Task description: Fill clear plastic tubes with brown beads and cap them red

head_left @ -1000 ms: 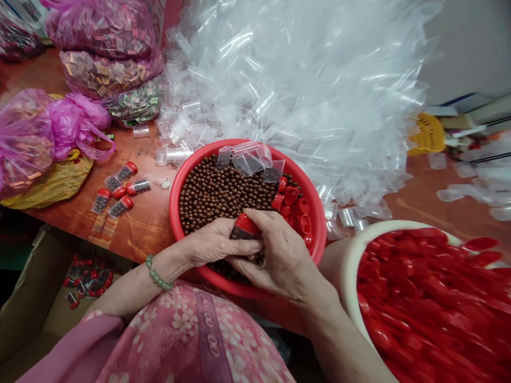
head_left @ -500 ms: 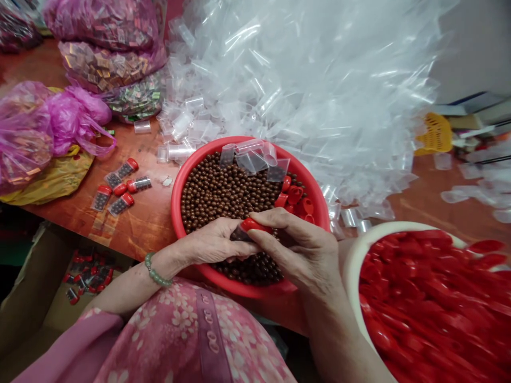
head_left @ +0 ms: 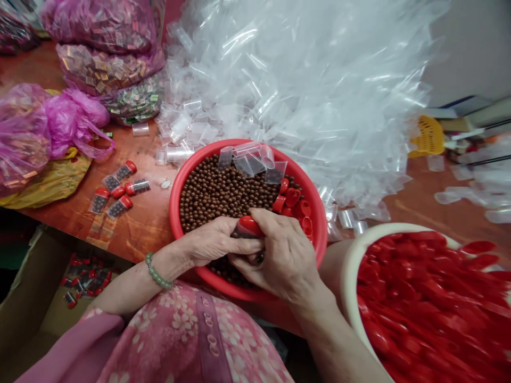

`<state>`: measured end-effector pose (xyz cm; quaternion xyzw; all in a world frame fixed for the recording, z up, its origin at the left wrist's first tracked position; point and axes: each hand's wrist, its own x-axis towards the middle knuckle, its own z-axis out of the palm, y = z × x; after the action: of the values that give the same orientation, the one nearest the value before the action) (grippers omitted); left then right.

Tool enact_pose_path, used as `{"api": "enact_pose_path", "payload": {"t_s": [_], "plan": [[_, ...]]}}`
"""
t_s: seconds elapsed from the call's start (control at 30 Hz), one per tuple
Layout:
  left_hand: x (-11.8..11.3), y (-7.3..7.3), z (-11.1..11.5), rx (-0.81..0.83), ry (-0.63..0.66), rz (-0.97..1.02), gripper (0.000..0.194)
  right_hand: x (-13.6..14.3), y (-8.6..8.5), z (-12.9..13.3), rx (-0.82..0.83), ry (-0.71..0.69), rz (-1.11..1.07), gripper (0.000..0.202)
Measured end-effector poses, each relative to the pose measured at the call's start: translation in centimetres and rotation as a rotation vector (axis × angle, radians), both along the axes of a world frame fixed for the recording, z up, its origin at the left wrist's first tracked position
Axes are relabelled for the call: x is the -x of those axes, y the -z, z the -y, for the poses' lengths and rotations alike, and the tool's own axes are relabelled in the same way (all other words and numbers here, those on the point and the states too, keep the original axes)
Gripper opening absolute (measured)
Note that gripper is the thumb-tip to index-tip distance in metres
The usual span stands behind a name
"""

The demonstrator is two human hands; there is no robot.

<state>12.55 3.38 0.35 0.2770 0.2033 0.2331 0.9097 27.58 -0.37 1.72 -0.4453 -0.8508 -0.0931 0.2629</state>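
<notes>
Over the near side of a red basin (head_left: 321, 213) of brown chocolate balls (head_left: 215, 197), both hands meet on one small see-through tube with a red cap (head_left: 250, 227). My left hand (head_left: 211, 240), with a green bead bracelet (head_left: 155, 272) on its wrist, is closed round the tube's body. From the right, my right hand (head_left: 285, 252) is curled against the capped end, its thumb on the near side and fingers over the cap. Its palm side is hidden. Inside the basin's far edge lie several empty transparent tubes (head_left: 249, 159); loose red caps (head_left: 293, 197) rest at its right.
Several filled, capped tubes (head_left: 118, 206) lie on the table at left; more are in a cardboard box (head_left: 30, 298) below. Behind the basin rises a heap of transparent tubes (head_left: 303, 90). A cream tub (head_left: 351, 271) of red caps stands at right, pink bags (head_left: 96, 26) at back left.
My right hand has turned from a fingertip pinch on the cap to curling over the capped end, its thumb now lower. My left hand keeps its hold. The view has shifted slightly.
</notes>
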Motion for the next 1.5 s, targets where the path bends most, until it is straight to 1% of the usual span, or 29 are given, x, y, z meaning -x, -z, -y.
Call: {"api": "enact_pose_path", "payload": {"t_s": [0.1,0.23,0.3,0.37,0.43,0.5,0.53,0.57,0.63,0.67,0.73,0.83,0.93,1.1,1.2,1.23,1.27,1.3,1.37,1.4,1.43,1.5], "plan": [[0.0,-0.2,-0.1,0.001,0.015,0.005,0.043,-0.1,0.4,-0.3,-0.068,-0.010,-0.017,0.070],[-0.1,-0.2,-0.1,-0.015,0.001,-0.013,0.042,-0.1,0.9,-0.7,-0.131,-0.033,-0.039,0.069],[-0.1,-0.2,-0.1,-0.037,0.008,-0.020,0.042,0.1,0.7,-0.8,-0.113,-0.026,-0.071,0.065],[0.0,-0.2,-0.3,-0.046,0.020,-0.025,0.043,0.2,0.1,-0.7,-0.003,-0.006,-0.108,0.061],[0.2,-0.2,-0.4,-0.078,0.021,-0.043,0.043,0.0,-0.8,-0.5,0.196,-0.005,-0.153,0.060],[0.3,-0.2,-0.6,-0.159,0.011,-0.080,0.041,-0.5,-1.9,-0.5,0.386,-0.046,-0.219,0.060],[0.3,-0.2,-0.7,-0.206,0.008,-0.099,0.039,-0.8,-2.3,-0.5,0.450,-0.063,-0.269,0.055],[0.3,-0.2,-0.7,-0.248,0.009,-0.115,0.039,-1.0,-2.5,-0.5,0.487,-0.067,-0.330,0.046],[0.2,-0.2,-0.8,-0.299,0.009,-0.137,0.037,-1.4,-2.6,-0.7,0.514,-0.031,-0.474,0.025],[0.1,-0.2,-0.8,-0.313,0.010,-0.145,0.036,-1.4,-2.4,-0.7,0.525,-0.001,-0.550,0.018],[0.0,-0.1,-0.8,-0.331,0.007,-0.160,0.035,-1.1,-1.9,-0.8,0.553,0.056,-0.694,0.015],[0.0,-0.1,-0.8,-0.330,-0.005,-0.185,0.033,-0.2,-1.0,-0.6,0.590,0.159,-0.868,0.014],[0.1,-0.2,-0.8,-0.308,0.000,-0.213,0.035,0.6,-0.6,-0.4,0.558,0.211,-0.939,0.014],[0.3,-0.3,-0.8,-0.285,-0.002,-0.217,0.040,0.9,-0.1,-0.2,0.457,0.169,-0.901,0.012],[0.5,-0.2,-0.7,-0.275,0.022,-0.170,0.042,0.3,0.3,-0.1,0.404,0.098,-0.808,0.015],[0.5,-0.2,-0.6,-0.256,0.020,-0.153,0.042,0.1,0.4,-0.1,0.377,0.058,-0.736,0.021],[0.6,-0.2,-0.6,-0.230,0.015,-0.141,0.042,-0.1,0.5,-0.1,0.346,0.018,-0.646,0.030],[0.6,-0.1,-0.6,-0.202,0.007,-0.131,0.042,-0.3,0.5,-0.2,0.315,-0.014,-0.545,0.045],[0.6,-0.1,-0.5,-0.141,-0.006,-0.115,0.044,-0.4,0.3,-0.3,0.260,-0.039,-0.352,0.072],[0.5,-0.1,-0.5,-0.108,-0.009,-0.112,0.045,-0.3,0.3,-0.3,0.238,-0.033,-0.271,0.079],[0.5,-0.1,-0.5,-0.074,-0.018,-0.111,0.045,-0.2,0.2,-0.4,0.211,-0.017,-0.204,0.079],[0.3,-0.1,-0.6,-0.002,-0.040,-0.103,0.045,0.2,0.2,-0.5,0.136,0.021,-0.103,0.071]]}}
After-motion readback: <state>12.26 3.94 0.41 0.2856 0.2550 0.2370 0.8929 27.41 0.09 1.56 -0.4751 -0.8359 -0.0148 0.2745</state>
